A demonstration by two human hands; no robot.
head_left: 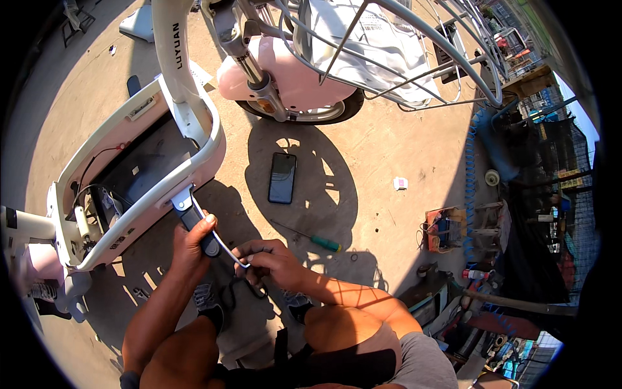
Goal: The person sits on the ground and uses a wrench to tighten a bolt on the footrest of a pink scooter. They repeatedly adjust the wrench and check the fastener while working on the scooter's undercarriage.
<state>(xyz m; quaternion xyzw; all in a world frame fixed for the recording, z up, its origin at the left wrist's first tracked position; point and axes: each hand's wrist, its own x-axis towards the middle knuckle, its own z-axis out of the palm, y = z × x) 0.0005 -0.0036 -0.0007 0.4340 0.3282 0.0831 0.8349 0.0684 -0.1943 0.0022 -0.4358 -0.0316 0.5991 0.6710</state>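
Observation:
A folding footrest with a dark pad sticks out from the side of a white and pink electric bike frame. My left hand is closed around it, thumb on top, just below its pale bracket. A thin whitish strip curves along the footrest's right side, its lower end bent away from the pad. My right hand pinches that lower end between thumb and fingers. Whether the strip's upper end is attached, I cannot tell. Inside the frame's open battery bay lie loose wires.
On the ground ahead lie a phone and a green-handled screwdriver. The pink front fender and wire basket stand beyond. At right are a red toolbox, a blue coiled hose and piled parts. A wrench lies at left.

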